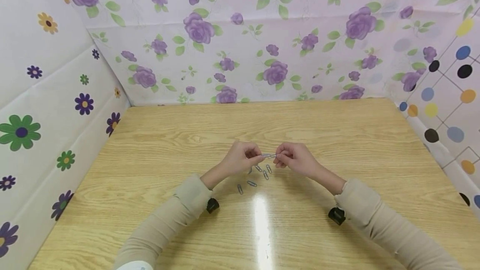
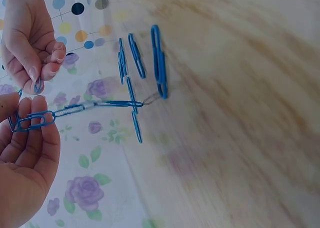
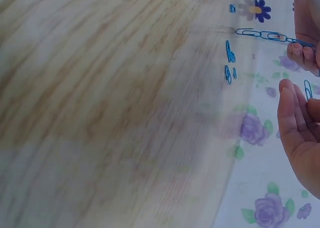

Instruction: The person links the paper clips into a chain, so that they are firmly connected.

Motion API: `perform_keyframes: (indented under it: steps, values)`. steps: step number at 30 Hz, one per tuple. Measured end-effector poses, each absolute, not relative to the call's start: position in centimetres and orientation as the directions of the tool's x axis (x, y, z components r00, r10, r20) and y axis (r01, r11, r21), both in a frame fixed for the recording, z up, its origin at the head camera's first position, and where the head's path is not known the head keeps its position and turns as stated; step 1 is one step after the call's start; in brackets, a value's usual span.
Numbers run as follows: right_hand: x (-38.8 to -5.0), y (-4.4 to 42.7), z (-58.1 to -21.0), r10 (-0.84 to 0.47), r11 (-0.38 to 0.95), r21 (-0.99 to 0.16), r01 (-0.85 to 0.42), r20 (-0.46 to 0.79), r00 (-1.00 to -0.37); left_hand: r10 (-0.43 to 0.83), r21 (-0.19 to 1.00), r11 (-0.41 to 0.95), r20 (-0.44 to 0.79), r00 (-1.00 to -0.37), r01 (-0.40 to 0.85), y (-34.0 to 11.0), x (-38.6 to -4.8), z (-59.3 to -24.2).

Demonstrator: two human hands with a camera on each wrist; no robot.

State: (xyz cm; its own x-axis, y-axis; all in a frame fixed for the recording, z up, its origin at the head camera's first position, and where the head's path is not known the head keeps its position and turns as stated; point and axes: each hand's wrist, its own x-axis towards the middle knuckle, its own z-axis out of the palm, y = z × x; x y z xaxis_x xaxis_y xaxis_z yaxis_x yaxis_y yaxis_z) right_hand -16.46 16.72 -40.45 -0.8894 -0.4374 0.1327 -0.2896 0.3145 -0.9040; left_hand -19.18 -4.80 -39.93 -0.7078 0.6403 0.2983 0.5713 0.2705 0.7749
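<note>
My left hand (image 1: 241,157) pinches one end of a chain of linked blue paper clips (image 2: 104,104) between thumb and fingers. The chain hangs from that hand toward the wooden table, as both wrist views show. Facing it, my right hand (image 1: 297,158) pinches a single blue paper clip (image 3: 308,89) by its fingertips. The two hands are close together above the table, and whether the single clip touches the chain cannot be made out. Below them several loose paper clips (image 1: 252,183) lie scattered on the tabletop.
The wooden table (image 1: 337,136) stretches out around the hands. Flower-patterned sheeting (image 1: 232,41) rises behind it and at the left, with a dotted sheet (image 1: 450,107) at the right. A bright light reflection (image 1: 261,228) crosses the near tabletop.
</note>
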Motion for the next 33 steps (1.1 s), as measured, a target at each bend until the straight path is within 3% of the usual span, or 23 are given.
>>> perform_keyframes:
  steps: [8,12,33]
  values:
    - [-16.3,16.3,-40.4,-0.386,0.394,-0.878,-0.271,0.11,-0.916,0.628,0.794,0.283,0.271,-0.73,0.538,-4.3,-18.8,-39.7]
    - [-16.2,16.1,-40.2,-0.386,0.412,-0.863,-0.293,0.126,-0.914,0.631,0.816,0.26,0.262,-0.73,0.517,-4.2,-17.8,-38.0]
    - [-15.1,14.9,-38.8,-0.396,0.383,-0.867,-0.32,0.158,-0.904,0.638,0.835,0.266,0.223,-0.738,0.482,-4.2,-17.2,-36.5]
